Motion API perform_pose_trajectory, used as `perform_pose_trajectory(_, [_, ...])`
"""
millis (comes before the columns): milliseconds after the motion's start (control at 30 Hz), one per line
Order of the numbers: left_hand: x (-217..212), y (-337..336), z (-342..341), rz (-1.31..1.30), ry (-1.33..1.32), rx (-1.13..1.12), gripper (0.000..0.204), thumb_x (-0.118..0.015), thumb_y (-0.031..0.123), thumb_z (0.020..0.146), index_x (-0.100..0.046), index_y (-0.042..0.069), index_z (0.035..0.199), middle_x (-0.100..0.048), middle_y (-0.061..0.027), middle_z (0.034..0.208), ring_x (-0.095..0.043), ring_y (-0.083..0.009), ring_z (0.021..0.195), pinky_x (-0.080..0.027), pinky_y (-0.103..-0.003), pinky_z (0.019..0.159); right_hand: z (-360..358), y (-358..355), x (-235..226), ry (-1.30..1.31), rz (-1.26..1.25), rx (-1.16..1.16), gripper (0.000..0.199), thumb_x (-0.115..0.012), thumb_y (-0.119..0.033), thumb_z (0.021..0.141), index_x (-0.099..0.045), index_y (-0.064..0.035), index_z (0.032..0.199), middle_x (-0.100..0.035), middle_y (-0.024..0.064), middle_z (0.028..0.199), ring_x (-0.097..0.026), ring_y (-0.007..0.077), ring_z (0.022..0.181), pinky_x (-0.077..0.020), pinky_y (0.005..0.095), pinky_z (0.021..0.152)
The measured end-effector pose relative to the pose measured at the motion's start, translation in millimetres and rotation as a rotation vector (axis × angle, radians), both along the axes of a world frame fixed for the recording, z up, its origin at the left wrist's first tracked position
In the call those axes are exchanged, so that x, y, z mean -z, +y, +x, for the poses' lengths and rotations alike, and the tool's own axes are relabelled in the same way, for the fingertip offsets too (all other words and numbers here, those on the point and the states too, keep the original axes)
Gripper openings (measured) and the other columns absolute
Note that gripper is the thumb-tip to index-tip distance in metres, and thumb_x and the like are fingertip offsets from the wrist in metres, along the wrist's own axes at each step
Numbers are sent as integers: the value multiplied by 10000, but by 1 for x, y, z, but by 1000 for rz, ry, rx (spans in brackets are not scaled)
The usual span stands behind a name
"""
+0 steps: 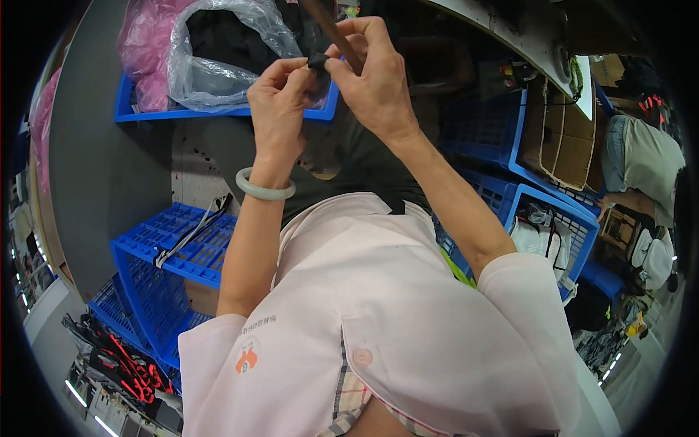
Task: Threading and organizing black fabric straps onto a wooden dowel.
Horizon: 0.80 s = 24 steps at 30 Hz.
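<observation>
My left hand (280, 98) and my right hand (378, 84) meet at the top middle, fingertips pinched on a small black piece of fabric (317, 61) between them. A brown bar (331, 29) slants down from the top edge to the fingers of my right hand; whether that hand touches it, I cannot tell. Just beyond my left hand is a blue crate (218, 113). In it lie a clear plastic bag (218, 80) around black material (226, 36) and a pink plastic bag (149, 51). A pale bangle (264, 191) circles my left wrist.
An empty-topped blue crate (182, 233) with a grey strap (193, 237) stands by my left forearm. To the right are a cardboard box (561, 138) and a blue crate (510, 211) of white items. A table edge (510, 44) juts in at upper right. Another person (644, 164) is at far right.
</observation>
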<state>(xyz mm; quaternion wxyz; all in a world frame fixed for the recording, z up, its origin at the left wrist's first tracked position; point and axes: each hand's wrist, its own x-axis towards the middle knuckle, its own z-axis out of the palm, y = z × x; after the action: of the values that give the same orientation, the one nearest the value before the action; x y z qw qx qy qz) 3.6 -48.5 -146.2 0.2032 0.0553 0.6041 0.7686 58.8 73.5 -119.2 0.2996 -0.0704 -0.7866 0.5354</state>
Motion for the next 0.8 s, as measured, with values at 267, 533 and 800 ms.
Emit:
perform_pose_trajectory(267, [-6,-12,0,483,-768,143,89,-584,59,820,-544,40,743,-522,-16,630,-463,-113,542,-350,-207,459,10,5,17,-23,57,-152,277,-582,24,781,-472,-19,1031,-611,120,764,-645,257,710,-509,327,655])
perform_pose_trajectory(533, [-9,-10,4,98,-230,152,71,-608,50,791,-600,6,846,-569,-34,639,-490,-74,501,-357,-190,451,16,6,-6,-209,-429,-128,366,-661,1,754,-481,4,1073,-627,65,815,-532,47,601,-393,157,501])
perform_pose_trajectory(800, [-25,-15,13,73,-452,78,86,-611,41,798,-593,-33,838,-629,-94,708,-604,-157,559,-463,-218,484,22,3,-2,-170,-125,-172,361,-625,28,757,-457,-9,1075,-606,73,774,-607,129,668,-491,263,622])
